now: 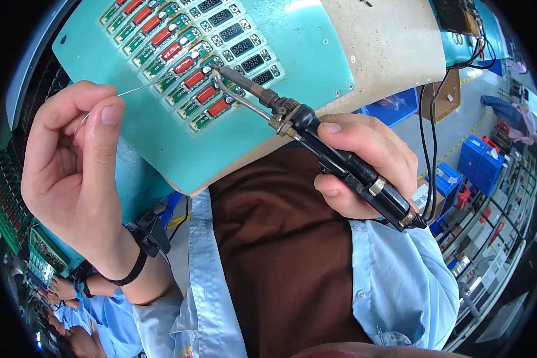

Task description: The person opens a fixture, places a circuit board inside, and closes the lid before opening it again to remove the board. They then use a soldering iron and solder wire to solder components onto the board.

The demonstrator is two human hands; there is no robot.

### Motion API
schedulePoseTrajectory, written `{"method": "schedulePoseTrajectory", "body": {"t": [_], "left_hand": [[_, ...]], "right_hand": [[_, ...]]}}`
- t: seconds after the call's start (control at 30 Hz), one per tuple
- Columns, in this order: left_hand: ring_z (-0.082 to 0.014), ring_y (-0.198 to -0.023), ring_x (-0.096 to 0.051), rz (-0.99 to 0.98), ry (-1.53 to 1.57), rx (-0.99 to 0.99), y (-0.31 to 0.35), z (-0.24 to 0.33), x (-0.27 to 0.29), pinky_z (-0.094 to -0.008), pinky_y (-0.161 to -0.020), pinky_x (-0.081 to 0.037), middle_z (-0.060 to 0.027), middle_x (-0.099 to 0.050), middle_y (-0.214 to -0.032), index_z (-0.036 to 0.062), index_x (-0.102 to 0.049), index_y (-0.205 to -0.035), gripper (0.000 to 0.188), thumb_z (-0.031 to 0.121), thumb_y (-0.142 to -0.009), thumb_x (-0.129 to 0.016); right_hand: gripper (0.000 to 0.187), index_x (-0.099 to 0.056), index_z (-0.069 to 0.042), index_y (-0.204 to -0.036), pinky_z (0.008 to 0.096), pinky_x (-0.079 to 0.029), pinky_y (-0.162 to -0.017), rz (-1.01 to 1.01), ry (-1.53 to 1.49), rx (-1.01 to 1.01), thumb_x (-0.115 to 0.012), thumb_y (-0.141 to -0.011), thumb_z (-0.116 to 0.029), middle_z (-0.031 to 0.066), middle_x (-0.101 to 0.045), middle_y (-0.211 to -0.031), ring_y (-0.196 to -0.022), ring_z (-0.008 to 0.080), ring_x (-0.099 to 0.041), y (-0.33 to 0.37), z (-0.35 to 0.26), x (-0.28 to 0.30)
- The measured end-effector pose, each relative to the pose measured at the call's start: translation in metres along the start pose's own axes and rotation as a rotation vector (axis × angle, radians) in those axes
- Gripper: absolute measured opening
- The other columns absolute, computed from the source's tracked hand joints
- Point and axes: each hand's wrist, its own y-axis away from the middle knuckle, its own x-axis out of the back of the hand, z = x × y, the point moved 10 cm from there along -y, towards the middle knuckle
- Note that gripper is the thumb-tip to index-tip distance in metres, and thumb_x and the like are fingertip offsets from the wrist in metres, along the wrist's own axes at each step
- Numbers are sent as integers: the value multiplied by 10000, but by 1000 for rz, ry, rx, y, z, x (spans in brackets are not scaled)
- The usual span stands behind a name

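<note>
My right hand point(370, 161) is wrapped round a black soldering iron point(340, 155), which has a thin metal feed tube clamped alongside its barrel. Its tip reaches a row of small green circuit boards point(179, 98) with red rectangular components point(184, 65) and black digit displays point(243, 47). My left hand point(80, 143) pinches a thin silvery solder wire point(143, 88) between thumb and forefinger. The wire stretches right across the boards toward the iron's tip; its far end is hard to make out there. The boards sit on a green mat point(268, 113).
A beige surface point(394, 36) adjoins the mat at the right. Black cables point(426, 131) hang from the iron's rear and beside the table. Blue bins point(480, 164) and shelving stand at the right. Another person's blue sleeve point(104, 319) shows at the lower left, beside more boards point(9, 209).
</note>
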Motion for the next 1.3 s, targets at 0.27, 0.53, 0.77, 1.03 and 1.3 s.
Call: {"method": "schedulePoseTrajectory", "body": {"t": [0.27,0.53,0.77,1.03,1.3], "left_hand": [[-39,-800,-608,-8,-16,-3,-1,2,-2,-145,-719,-460,-64,-722,-992,-76,-692,-1098,179,-52,-928,-740],[-39,-791,-604,61,-76,-1,0,6,9,-156,-719,-463,-60,-721,-986,-67,-699,-1089,168,-27,-932,-747],[-39,-788,-598,63,-38,10,2,12,10,-157,-723,-458,-56,-715,-972,-65,-701,-1085,165,-25,-931,-749],[-39,-793,-598,16,-53,1,2,10,3,-156,-729,-458,-59,-714,-977,-71,-695,-1088,168,-35,-931,-744],[-51,-856,-599,-28,-37,36,5,2,-1,-177,-798,-470,-58,-709,-1029,-67,-693,-1115,166,-37,-953,-712]], "right_hand": [[431,-709,11,-1184,317,-542,-614,-20,-3,-15,-858,-832,-188,134,-733,-917,-705,232,-693,-1,-2,0],[426,-698,25,-1185,333,-567,-654,30,-52,-15,-845,-854,-200,156,-743,-977,-784,264,-727,3,-6,8],[428,-694,26,-1187,347,-582,-689,-9,-9,-55,-842,-860,-206,164,-744,-998,-824,276,-737,6,-7,9],[417,-702,17,-1177,339,-579,-679,10,7,-29,-846,-846,-191,154,-740,-977,-820,276,-735,9,-7,6],[416,-710,15,-1164,337,-578,-673,15,0,-32,-852,-831,-190,146,-738,-970,-809,267,-732,11,-5,2]]}}
